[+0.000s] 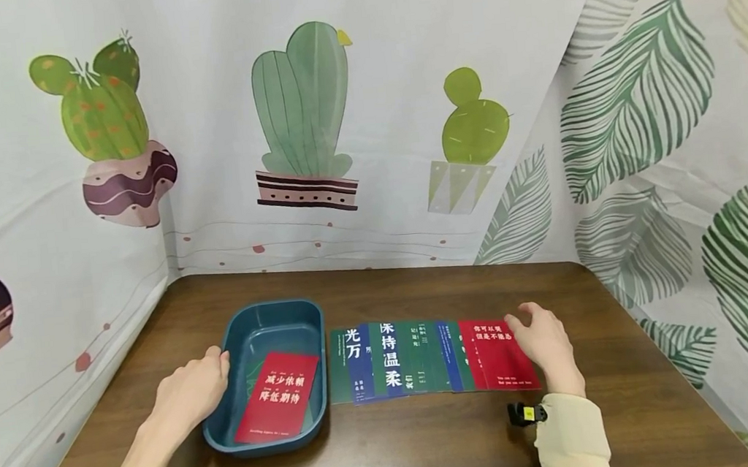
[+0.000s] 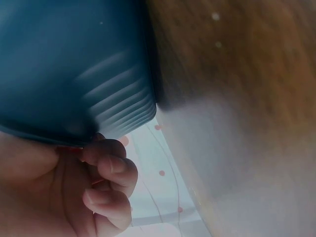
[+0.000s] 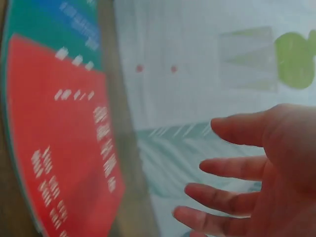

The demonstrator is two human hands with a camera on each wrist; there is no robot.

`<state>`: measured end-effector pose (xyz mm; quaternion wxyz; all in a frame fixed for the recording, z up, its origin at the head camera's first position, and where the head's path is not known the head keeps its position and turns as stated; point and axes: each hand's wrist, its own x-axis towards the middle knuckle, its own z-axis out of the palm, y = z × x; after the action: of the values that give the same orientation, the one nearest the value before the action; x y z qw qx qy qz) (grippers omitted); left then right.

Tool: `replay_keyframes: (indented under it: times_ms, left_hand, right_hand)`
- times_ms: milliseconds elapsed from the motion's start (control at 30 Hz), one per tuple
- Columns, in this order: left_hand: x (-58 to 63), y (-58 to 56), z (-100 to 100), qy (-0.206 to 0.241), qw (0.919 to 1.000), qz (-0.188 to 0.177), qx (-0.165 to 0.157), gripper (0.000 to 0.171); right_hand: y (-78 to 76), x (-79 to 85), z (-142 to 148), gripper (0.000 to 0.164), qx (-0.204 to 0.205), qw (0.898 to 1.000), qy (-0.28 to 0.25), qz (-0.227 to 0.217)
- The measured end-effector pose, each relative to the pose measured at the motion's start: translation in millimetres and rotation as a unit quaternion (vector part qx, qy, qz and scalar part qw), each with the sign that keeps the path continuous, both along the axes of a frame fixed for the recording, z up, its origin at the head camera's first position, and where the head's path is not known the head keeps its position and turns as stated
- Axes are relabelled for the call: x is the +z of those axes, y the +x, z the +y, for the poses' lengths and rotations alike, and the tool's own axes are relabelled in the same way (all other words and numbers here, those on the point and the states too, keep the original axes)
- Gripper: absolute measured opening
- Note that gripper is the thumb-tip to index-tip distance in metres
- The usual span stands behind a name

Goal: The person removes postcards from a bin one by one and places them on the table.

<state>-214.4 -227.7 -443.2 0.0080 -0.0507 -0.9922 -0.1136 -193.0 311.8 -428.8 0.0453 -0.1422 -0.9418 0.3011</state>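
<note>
A dark blue plastic basin (image 1: 321,340) stands left of centre on the table. My left hand (image 1: 191,387) grips its left rim, fingers curled under the edge in the left wrist view. Inside the basin lies a red card (image 1: 275,406) with white lettering, over a green one that is mostly hidden. To the right spreads an overlapping row of green and blue cards (image 1: 393,367), ending in red cards (image 1: 503,362). Over that red end hovers my right hand (image 1: 546,344), its fingers apart with nothing between them in the right wrist view.
The brown wooden table (image 1: 418,453) carries everything. A white cloth (image 1: 397,114) printed with cacti and leaves hangs behind and at both sides. The card row begins close beside the basin's right wall.
</note>
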Motion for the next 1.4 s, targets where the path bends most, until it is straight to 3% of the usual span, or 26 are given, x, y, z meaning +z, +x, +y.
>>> replay_keyframes:
  times_ms: [133,300,633,933,1133,1267,1400]
  left_hand:
    - [0.0,0.5,-0.2,0.000,1.0000,-0.001,0.001,0.029]
    - [0.5,0.9,0.1,0.001,1.0000,-0.002,0.002,0.029]
    - [1.4,2.8,-0.6,0.005,1.0000,0.008,-0.001,0.028]
    - [1.2,1.6,-0.1,0.002,1.0000,0.004,-0.002,0.029]
    - [1.3,3.7,-2.2,-0.002,1.0000,-0.001,0.006,0.029]
    - [1.7,3.5,-1.2,0.002,1.0000,-0.002,0.002,0.029]
    - [1.3,1.9,0.9,0.004,1.0000,0.005,-0.003,0.028]
  right_hand:
    - [1.7,13.2,-13.9,0.050,0.042,0.997,-0.021,0.060]
    - [3.4,28.2,-36.7,0.045,0.098,0.986,-0.046,0.130]
    - [4.7,34.2,-97.4,0.042,0.177,0.959,-0.075,0.208]
    - [15.2,32.4,-166.2,0.052,0.279,0.931,-0.148,0.183]
    - [27.6,16.5,-220.1,0.049,0.342,0.898,-0.246,0.129]
    - [37.5,6.4,-254.7,0.046,0.342,0.883,-0.307,0.092]
    - [43.9,5.0,-282.3,0.043,0.306,0.886,-0.344,0.064]
